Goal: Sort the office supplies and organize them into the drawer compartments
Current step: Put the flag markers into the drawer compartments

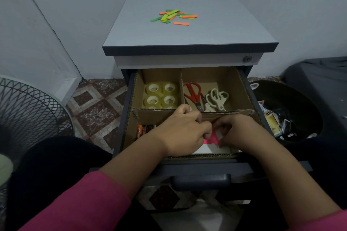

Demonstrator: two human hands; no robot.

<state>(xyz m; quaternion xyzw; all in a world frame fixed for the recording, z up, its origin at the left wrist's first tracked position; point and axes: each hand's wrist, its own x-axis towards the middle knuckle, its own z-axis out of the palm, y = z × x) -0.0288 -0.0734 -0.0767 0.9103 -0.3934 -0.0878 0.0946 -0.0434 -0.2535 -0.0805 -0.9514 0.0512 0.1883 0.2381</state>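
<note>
Hands low in my drawer (131, 88) | left hand (185, 133) curled, pinching pink paper (212, 138) | right hand (238, 131) curled, holding the same paper | knuckles nearly touch.

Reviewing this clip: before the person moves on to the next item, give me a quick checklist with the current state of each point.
1. Drawer pulled open enough to reach all compartments: ok.
2. Tape rolls grouped in the back left compartment: ok.
3. Red scissors and beige scissors together in the back right compartment: ok.
4. Pink item settled in the front compartment: cannot tell; the left hand and right hand cover most of it.
5. Both hands free for the next pick: not ok, both are busy at the pink item.
6. Coloured strips on the cabinet top sorted into the drawer: not ok.
</note>
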